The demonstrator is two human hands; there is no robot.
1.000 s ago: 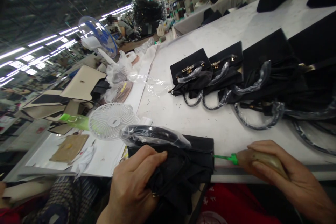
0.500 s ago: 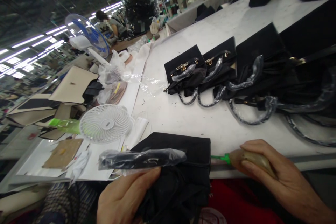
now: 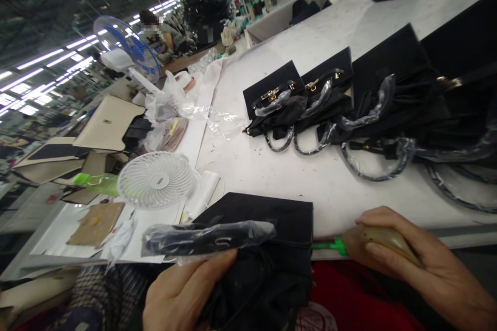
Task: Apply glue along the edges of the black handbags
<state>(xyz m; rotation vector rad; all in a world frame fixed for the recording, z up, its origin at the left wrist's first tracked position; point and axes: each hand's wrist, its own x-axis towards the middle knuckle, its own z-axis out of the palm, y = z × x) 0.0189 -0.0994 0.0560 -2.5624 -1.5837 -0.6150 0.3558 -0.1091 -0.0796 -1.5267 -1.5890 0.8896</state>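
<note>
My left hand (image 3: 186, 289) is closed on a black handbag (image 3: 267, 217) held near the table's front edge, its thumb just below the handle (image 3: 209, 238), which is wrapped in clear plastic. Part of the grip is hidden by the bag. Wrapped in my right hand (image 3: 419, 258) is a brownish squeeze bottle (image 3: 382, 243) with a thin green nozzle (image 3: 336, 246). That nozzle points left, its tip at the bag's right edge; I cannot tell whether it touches or goes into a gap.
Several black handbags (image 3: 272, 80) with wrapped handles lie along the right of the white table (image 3: 240, 176). To the left are a small white fan (image 3: 157, 181), a green-capped bottle (image 3: 97, 183), plastic wrap (image 3: 166, 98) and beige bag pieces (image 3: 108, 121). A person (image 3: 159, 36) works far back.
My right hand has shifted slightly right with the squeeze bottle, and more of the green nozzle shows beside the bag. My left hand keeps its hold on the bag.
</note>
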